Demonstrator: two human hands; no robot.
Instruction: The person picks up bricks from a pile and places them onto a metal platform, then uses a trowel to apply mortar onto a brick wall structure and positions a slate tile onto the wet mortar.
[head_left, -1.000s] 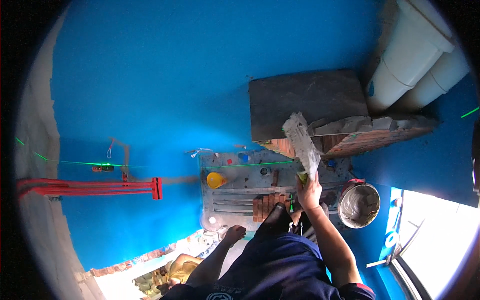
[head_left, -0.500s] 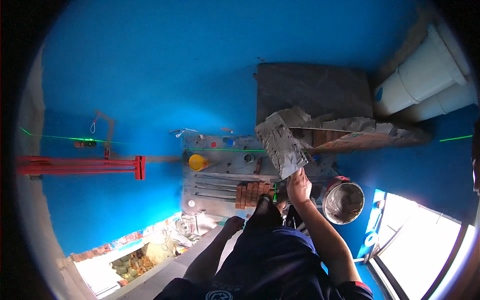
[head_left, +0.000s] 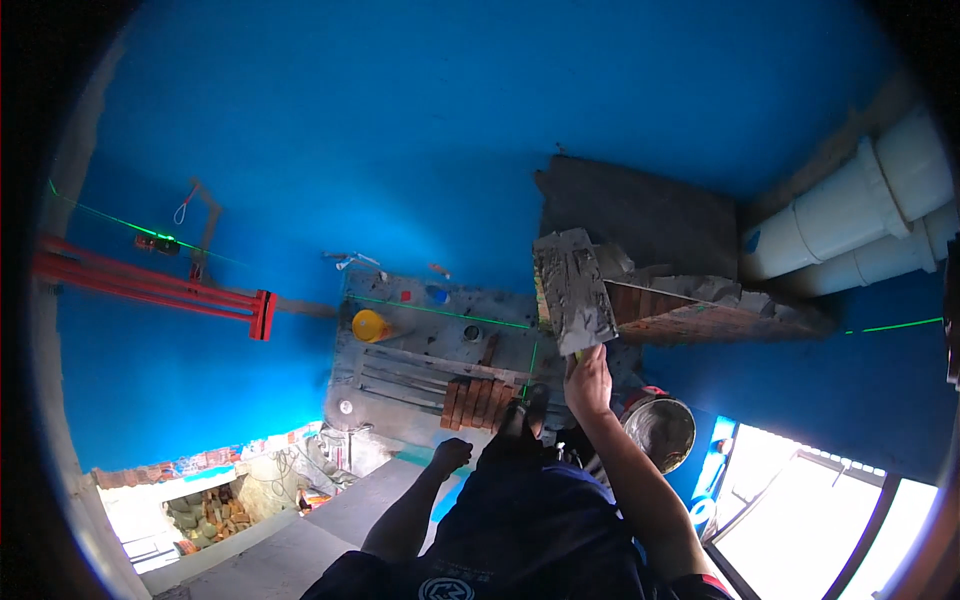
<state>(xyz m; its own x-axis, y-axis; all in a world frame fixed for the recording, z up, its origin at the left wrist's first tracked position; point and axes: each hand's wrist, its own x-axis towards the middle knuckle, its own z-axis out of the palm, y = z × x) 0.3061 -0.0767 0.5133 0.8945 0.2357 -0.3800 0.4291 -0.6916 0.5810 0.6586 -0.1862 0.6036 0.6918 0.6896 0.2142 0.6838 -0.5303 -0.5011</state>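
My right hand (head_left: 588, 380) grips the yellow handle of a flat trowel (head_left: 575, 285) smeared with grey mortar. The blade is raised over the front left end of a brick box (head_left: 680, 315), which has mortar along its edge and a dark grey panel (head_left: 640, 205) on top. A bucket of grey mix (head_left: 660, 432) stands right of my right forearm. My left hand (head_left: 452, 455) hangs low at my left side, fingers curled closed; whether it holds anything is hidden. Stacked bricks (head_left: 470, 402) lie near my feet.
Blue walls carry a red rail-like frame (head_left: 150, 280) and a laser level (head_left: 157, 243) casting green lines. A yellow bucket (head_left: 368, 325) stands on the floor (head_left: 420, 350). White pipes (head_left: 830, 220) run at upper right. An opening (head_left: 210, 510) shows rubble; a bright window (head_left: 780, 500) is at lower right.
The trowel has gone from a steep hold to a broad tilted face, then turned more upright. The view has shifted, so the box and pipes now sit lower in the picture.
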